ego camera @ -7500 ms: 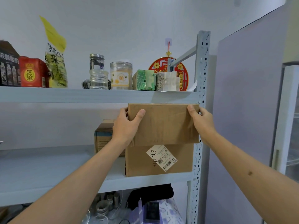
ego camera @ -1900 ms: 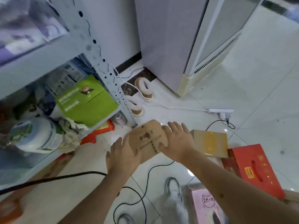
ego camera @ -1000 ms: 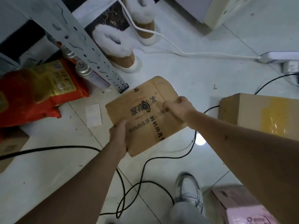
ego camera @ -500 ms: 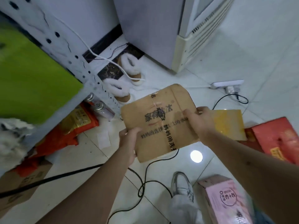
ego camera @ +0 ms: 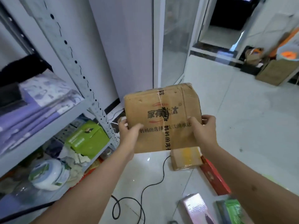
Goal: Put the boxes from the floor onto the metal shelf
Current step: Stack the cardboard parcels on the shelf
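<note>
You hold a cardboard box in the air with both hands, beside the metal shelf.

Your left hand has its grip clamped on the box's left edge, thumb on the printed face; your right hand is clamped on the right edge the same way. The box is clear of the floor, to the right of the shelf's post. Below it on the floor lie a taped brown box, a red box and what looks like a pink box, blurred.

White tile floor: yellow-taped box, red box, black cable.
</note>
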